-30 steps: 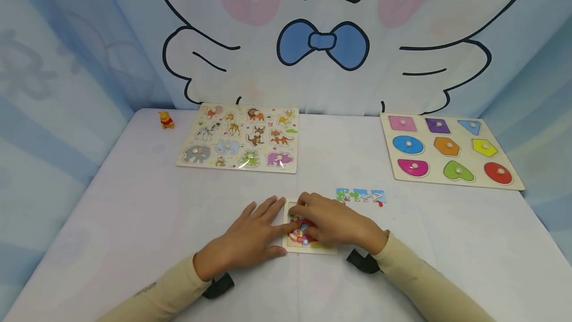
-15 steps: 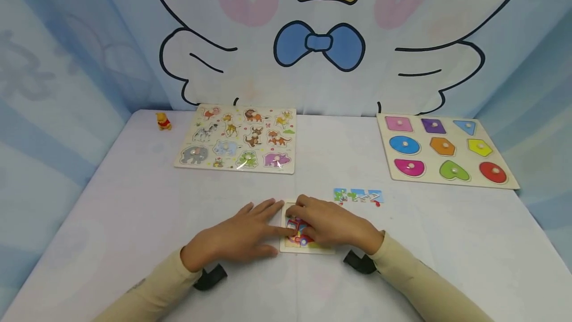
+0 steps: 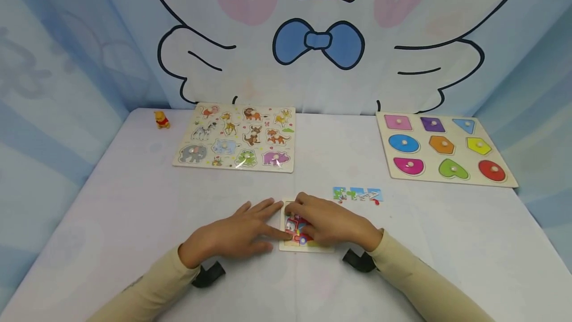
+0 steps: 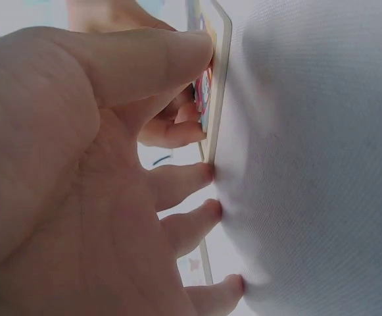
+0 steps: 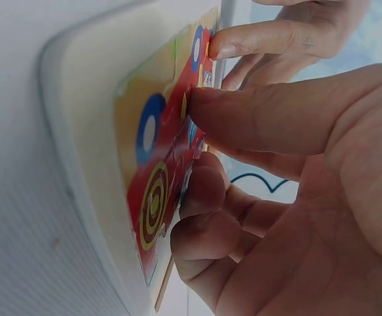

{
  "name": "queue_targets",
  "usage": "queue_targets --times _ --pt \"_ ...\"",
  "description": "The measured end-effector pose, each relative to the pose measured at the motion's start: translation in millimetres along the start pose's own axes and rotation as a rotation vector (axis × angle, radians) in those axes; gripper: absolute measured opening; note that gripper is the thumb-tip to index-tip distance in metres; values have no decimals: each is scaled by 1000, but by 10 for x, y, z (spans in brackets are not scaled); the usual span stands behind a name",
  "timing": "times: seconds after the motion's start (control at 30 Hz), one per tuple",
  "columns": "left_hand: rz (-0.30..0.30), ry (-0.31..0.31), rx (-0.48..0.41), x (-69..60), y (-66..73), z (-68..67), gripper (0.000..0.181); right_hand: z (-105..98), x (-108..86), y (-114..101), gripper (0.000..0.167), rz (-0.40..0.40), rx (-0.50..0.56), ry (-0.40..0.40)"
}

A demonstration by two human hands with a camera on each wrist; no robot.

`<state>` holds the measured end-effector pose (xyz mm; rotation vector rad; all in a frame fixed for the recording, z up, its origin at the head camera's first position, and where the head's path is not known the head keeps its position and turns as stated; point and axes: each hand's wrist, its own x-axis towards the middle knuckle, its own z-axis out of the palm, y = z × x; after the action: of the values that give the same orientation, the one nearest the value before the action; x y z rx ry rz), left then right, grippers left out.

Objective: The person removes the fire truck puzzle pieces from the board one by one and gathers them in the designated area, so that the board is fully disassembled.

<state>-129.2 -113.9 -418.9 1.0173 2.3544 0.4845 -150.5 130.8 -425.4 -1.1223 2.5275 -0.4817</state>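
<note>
A small framed puzzle (image 3: 308,249) with a red vehicle picture lies under both hands. My left hand (image 3: 237,235) has its fingers spread, its index fingertip on the puzzle's left part and other fingertips by the frame's edge. My right hand (image 3: 332,220) curls over the puzzle and covers its upper right. In the right wrist view, the thumb and curled fingers of that hand (image 5: 296,145) pinch at a piece on the puzzle (image 5: 154,191); the piece's outline is mostly hidden. Loose blue-topped pieces (image 3: 357,195) lie in a row just beyond the right hand.
An animal puzzle board (image 3: 237,167) stands at the back left, with a small yellow bear figure (image 3: 162,120) beside it. A board of coloured shapes (image 3: 456,181) lies at the back right. A patterned curtain (image 3: 335,88) hangs behind the white table (image 3: 147,202).
My left hand has shifted slightly left, and its index fingertip has slid down and left on the puzzle. My right hand stays over the puzzle with little change.
</note>
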Motion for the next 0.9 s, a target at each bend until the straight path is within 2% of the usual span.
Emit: queue_targets --times 0.3,0.6,0.9 --pt "9 19 -3 -6 8 7 41 5 2 6 41 -32 14 34" --pt "1 14 -15 -12 18 -4 41 34 12 -26 29 -67 13 95" --pt "-7 23 -24 -12 22 -1 40 45 21 8 32 -120 9 130"
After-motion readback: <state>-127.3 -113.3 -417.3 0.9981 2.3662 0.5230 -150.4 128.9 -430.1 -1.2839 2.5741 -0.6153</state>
